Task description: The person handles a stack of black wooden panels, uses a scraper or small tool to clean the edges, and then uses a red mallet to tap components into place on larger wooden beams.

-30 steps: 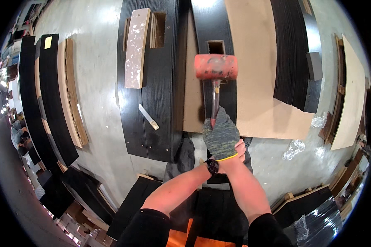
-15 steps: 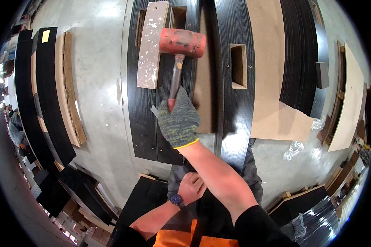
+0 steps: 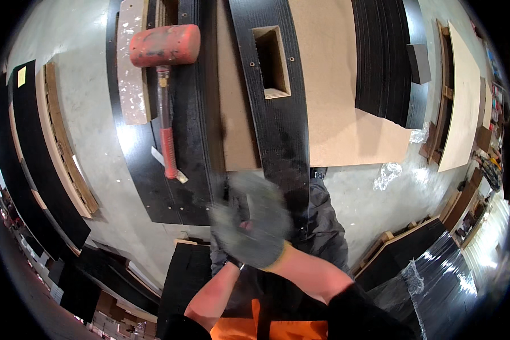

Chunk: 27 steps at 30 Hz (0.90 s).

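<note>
A red-headed mallet [image 3: 165, 45] lies on the black wood-grain boards [image 3: 147, 181], its red grip toward me and neither hand on it. A flat pale metal strip or blade [image 3: 157, 154] sits partly under the grip. My right hand [image 3: 252, 221], in a grey knit glove with a yellow cuff, is over my lap, its fingers smeared by motion. Behind the glove my left hand is mostly hidden; only the left forearm [image 3: 212, 294] shows plainly. Under the mallet's head is a pale, paint-spotted wooden block [image 3: 132, 73].
Right of the mallet stands a black beam [image 3: 286, 130] with a rectangular cutout, beside brown sheet board [image 3: 334, 130]. Stacked black strips [image 3: 379, 68] lie farther right. Long black panels [image 3: 37, 141] line the left. Plastic-wrapped black boards [image 3: 430, 283] are at lower right.
My right hand has let go of the mallet and drawn back over my left hand, which it now covers. The mallet rests on the boards. The whole view has shifted.
</note>
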Each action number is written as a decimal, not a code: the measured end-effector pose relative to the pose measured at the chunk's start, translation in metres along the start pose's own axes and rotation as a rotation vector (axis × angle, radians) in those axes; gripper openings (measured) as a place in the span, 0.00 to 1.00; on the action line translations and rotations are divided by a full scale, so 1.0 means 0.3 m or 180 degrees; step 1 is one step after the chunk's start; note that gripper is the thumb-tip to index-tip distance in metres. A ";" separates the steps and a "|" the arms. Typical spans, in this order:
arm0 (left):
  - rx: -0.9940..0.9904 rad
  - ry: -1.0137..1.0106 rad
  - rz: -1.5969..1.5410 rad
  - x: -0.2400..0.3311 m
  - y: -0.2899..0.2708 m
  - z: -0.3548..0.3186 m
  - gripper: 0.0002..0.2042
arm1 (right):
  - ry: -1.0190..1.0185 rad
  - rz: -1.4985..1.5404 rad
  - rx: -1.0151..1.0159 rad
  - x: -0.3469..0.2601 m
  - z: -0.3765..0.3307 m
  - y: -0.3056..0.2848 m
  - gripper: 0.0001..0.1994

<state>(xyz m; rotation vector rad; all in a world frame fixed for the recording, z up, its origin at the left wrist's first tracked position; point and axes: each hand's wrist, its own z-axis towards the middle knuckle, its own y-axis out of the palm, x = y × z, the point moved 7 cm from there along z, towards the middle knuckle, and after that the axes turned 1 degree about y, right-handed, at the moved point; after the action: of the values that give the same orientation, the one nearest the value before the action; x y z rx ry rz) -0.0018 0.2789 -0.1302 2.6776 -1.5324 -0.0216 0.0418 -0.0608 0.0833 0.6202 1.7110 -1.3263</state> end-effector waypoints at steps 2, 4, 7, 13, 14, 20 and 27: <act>0.0221 0.0669 -0.0716 0.160 0.047 -0.110 0.15 | 0.0787 0.0575 0.0497 0.173 -0.129 -0.220 0.18; 0.0517 0.0089 -0.1097 0.186 0.041 -0.113 0.18 | 0.1741 0.0238 0.1369 0.364 -0.200 -0.369 0.11; 0.0390 0.0511 -0.1385 0.290 0.053 -0.094 0.19 | 0.3487 0.1329 0.1306 0.962 -0.505 -0.346 0.14; -0.0139 0.1043 -0.1689 0.650 0.185 -0.044 0.29 | 0.5373 0.2731 0.0161 1.256 -0.903 0.044 0.28; -0.0128 0.0949 -0.1980 0.648 0.161 0.025 0.27 | 0.5285 0.3246 0.0169 1.258 -0.920 0.100 0.30; -0.0789 0.1369 -0.1626 0.858 0.031 0.280 0.26 | 0.4085 0.3981 0.0148 1.279 -0.930 0.294 0.21; -0.1046 0.1322 -0.1269 1.242 0.137 0.294 0.25 | 0.4775 0.3798 0.0807 1.202 -0.909 0.242 0.20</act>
<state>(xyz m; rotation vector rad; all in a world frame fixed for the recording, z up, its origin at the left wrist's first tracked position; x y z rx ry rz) 0.1481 -0.0666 -0.2102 2.4684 -0.7907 0.2287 -0.1716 0.1769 -0.2445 2.6668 1.4643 0.0040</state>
